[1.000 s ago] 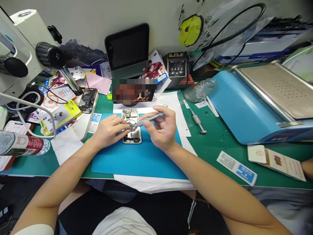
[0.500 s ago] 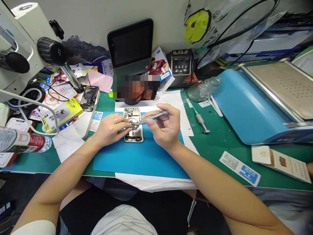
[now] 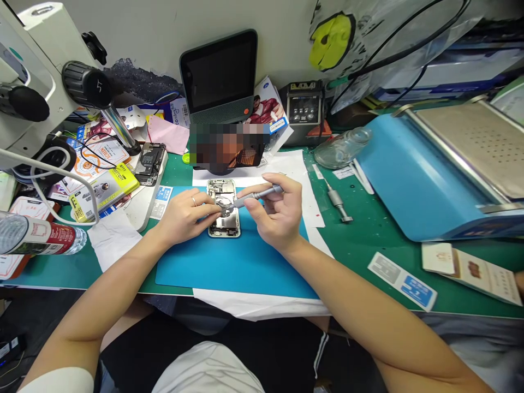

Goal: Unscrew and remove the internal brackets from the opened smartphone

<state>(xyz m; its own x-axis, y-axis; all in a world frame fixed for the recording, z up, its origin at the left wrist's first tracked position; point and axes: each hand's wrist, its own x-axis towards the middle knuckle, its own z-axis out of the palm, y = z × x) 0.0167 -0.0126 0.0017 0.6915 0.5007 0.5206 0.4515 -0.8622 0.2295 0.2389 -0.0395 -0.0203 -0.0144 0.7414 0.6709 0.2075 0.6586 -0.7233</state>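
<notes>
An opened smartphone (image 3: 231, 225) with bare inner parts lies upright in its length on a blue mat (image 3: 229, 267). A dark, loop-shaped part (image 3: 223, 201) shows at its middle. My left hand (image 3: 189, 214), a ring on one finger, reaches over the phone's left edge. Its fingertips are drawn together beside the screwdriver's tip; whatever they pinch is too small to make out. In my right hand (image 3: 278, 213) is a grey screwdriver (image 3: 256, 196), slanting down to the left, its tip at the phone's middle. The thumb and fingers wrap its handle.
Right of the mat lie a second screwdriver (image 3: 337, 202), a glass jar (image 3: 341, 148) and a blue machine (image 3: 409, 180). At left stand a microscope (image 3: 82, 87), a water bottle (image 3: 45, 234) and another opened phone (image 3: 150, 164). A screen device (image 3: 219, 73) stands behind.
</notes>
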